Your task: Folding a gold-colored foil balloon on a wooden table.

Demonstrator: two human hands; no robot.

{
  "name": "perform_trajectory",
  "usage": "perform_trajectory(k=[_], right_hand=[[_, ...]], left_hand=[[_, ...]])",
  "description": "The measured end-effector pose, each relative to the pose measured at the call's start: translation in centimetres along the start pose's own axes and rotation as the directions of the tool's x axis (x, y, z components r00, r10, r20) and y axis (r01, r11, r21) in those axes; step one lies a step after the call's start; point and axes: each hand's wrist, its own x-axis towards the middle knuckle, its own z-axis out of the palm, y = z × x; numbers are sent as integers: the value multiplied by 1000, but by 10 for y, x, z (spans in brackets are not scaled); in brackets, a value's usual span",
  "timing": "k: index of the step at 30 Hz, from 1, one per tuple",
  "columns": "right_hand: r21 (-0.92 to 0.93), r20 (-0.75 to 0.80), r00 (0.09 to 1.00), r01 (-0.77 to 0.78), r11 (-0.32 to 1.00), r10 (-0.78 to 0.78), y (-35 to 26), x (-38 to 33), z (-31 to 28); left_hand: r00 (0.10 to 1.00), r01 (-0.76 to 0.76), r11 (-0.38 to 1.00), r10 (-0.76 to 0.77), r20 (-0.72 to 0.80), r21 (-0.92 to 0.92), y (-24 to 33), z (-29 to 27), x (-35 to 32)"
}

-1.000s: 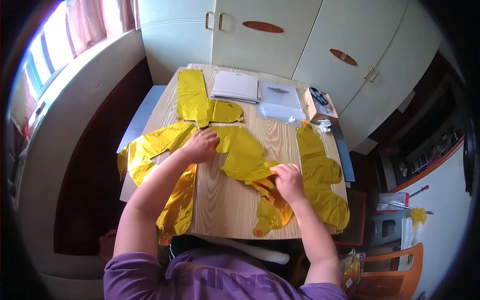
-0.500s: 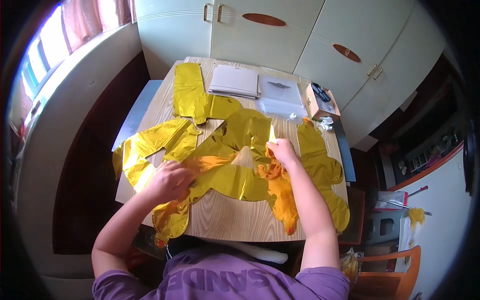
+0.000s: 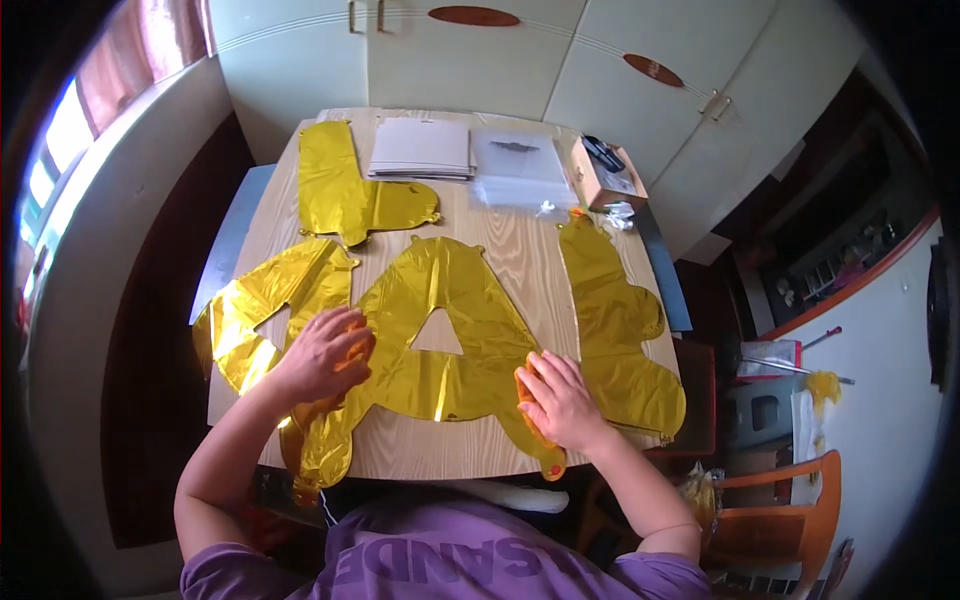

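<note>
Both hands lie flat and spread on the gold foil balloon [image 3: 440,335], left hand [image 3: 322,352] on its left leg, right hand [image 3: 557,395] on its right.

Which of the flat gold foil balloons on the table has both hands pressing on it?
The middle balloon, the one with a triangular hole. The left hand and right hand lie flat on its lower corners; the other gold balloons around it go untouched.

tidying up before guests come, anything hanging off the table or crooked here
Yes: a gold foil balloon droops over the table's near edge below the left hand, and another overhangs the left edge. The flat triangle-holed balloon lies straight.
</note>
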Motion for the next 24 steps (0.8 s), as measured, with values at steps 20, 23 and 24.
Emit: perform_trajectory(k=[20, 23, 24], right_hand=[[107, -173, 663, -723, 683, 729, 191, 121, 5], [125, -149, 663, -724, 679, 734, 189, 122, 9], [129, -156, 654, -730, 671, 741, 190, 121, 11]], left_hand=[[973, -230, 973, 230, 16, 6, 35, 73, 115], [966, -258, 966, 258, 9, -6, 36, 72, 134], [965, -262, 964, 262, -4, -32, 37, 74, 146]])
